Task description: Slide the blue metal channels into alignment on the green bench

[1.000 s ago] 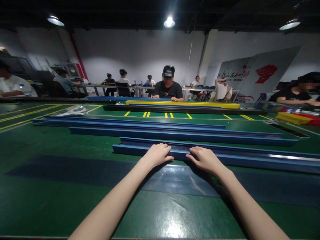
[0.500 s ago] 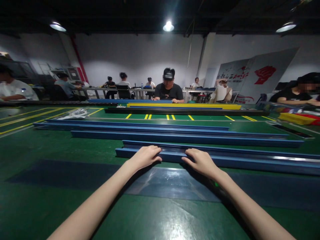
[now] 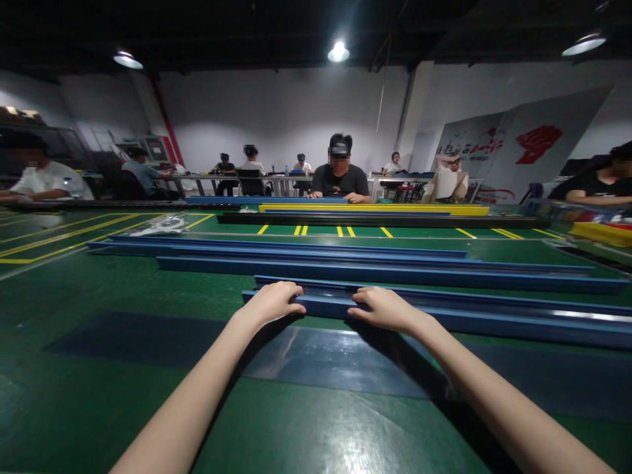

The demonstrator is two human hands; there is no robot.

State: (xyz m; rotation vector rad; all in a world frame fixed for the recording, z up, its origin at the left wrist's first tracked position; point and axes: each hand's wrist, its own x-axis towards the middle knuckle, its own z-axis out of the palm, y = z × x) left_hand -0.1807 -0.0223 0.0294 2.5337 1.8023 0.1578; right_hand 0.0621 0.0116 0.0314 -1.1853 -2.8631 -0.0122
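A long blue channel-shaped strip [image 3: 326,307] lies across the table in front of me, its left end in view and its right end beyond the picture. My left hand [image 3: 274,304] is closed over the near wall near that left end, fingers inside the channel and thumb on the outer face. Farther right, my right hand [image 3: 385,308] pinches the same wall in the same way. Between my forearms and the channel lies a flat, shiny, see-through strip [image 3: 326,362] on the green table.
More blue channels [image 3: 385,271] lie parallel just beyond. Behind them are a black strip [image 3: 375,220], a yellow strip [image 3: 375,209] and a bundle of pale cable [image 3: 165,225]. A person [image 3: 340,174] sits across the table. A yellow tray [image 3: 602,233] stands at right.
Both hands have shifted left along the blue channel, closer to its left end. The view has turned slightly left, so the surroundings appear farther right.
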